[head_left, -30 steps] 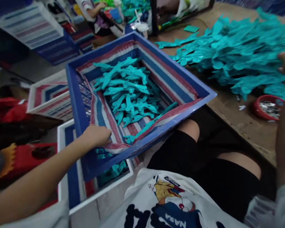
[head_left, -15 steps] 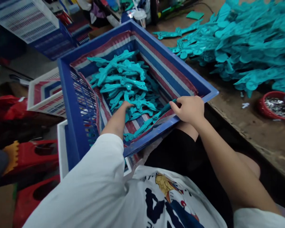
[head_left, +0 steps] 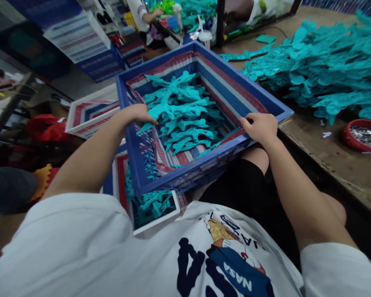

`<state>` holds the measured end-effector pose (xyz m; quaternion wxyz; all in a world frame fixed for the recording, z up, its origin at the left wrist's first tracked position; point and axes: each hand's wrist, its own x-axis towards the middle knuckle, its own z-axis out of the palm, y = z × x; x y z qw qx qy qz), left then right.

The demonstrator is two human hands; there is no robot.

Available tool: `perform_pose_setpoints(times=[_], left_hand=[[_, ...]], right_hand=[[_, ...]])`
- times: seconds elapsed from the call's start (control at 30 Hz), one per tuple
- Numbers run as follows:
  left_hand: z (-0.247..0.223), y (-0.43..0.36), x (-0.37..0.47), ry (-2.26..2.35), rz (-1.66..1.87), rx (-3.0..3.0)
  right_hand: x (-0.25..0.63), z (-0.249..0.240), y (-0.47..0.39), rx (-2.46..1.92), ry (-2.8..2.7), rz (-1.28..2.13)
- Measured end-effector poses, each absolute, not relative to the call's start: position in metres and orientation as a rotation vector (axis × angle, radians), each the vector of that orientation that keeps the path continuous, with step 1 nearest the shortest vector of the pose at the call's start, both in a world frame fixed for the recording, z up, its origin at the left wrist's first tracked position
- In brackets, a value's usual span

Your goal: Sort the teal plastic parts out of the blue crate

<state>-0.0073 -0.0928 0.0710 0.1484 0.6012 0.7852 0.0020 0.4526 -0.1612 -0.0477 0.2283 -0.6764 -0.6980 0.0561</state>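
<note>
A blue plastic crate (head_left: 185, 167), lined with red, white and blue striped cloth, sits tilted in front of me. A heap of teal plastic parts (head_left: 188, 134) lies inside it, long and branched in shape. Over the crate's left side, my left hand (head_left: 141, 113) is closed on a teal plastic part (head_left: 146, 128); its fingers are partly hidden behind the hand. My right hand (head_left: 261, 126) grips the near right rim of the crate, thumb on the inner side.
Right of the crate, a large pile of teal parts (head_left: 327, 70) covers the workbench (head_left: 315, 144), with a red bowl (head_left: 348, 136) of small metal pieces. A white-rimmed crate (head_left: 156, 222) of teal parts stands below. Stacked crates (head_left: 80, 41) and another person's arm (head_left: 150, 17) are farther back.
My left hand has come up out of the heap to the crate's left side, with a teal plastic part in it. My right hand stays on the rim. The view has shifted left.
</note>
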Motion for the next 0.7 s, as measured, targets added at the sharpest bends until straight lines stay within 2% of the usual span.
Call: perform_pose_setpoints(times=[0.03,0.1,0.2,0.27,0.33,0.47,0.7], left_hand=[[0.084,-0.116,-0.016,2.258,-0.034,1.781],[0.097,-0.167,-0.021,2.212,0.16,1.914],[0.081,-0.239,0.003,2.055,0.78,1.81],[0.057,-0.28,0.031,1.666,1.164,1.621],[0.037,-0.312,0.057,1.263,1.376,1.41],[0.021,-0.356,0.076,0.902,1.445,1.247],[0.02,-0.372,0.074,0.799,1.438,1.25]], right_hand=[[0.447,-0.047,-0.164,-1.813,-1.883,0.156],[0.419,-0.041,-0.179,-1.605,-1.821,0.206],[0.344,-0.022,-0.227,-1.078,-1.927,0.274],[0.291,-0.007,-0.267,-0.808,-2.086,0.21],[0.256,0.006,-0.303,-0.739,-2.151,0.103],[0.247,0.023,-0.343,-0.781,-2.161,-0.08],[0.257,0.003,-0.349,-0.64,-2.159,-0.07]])
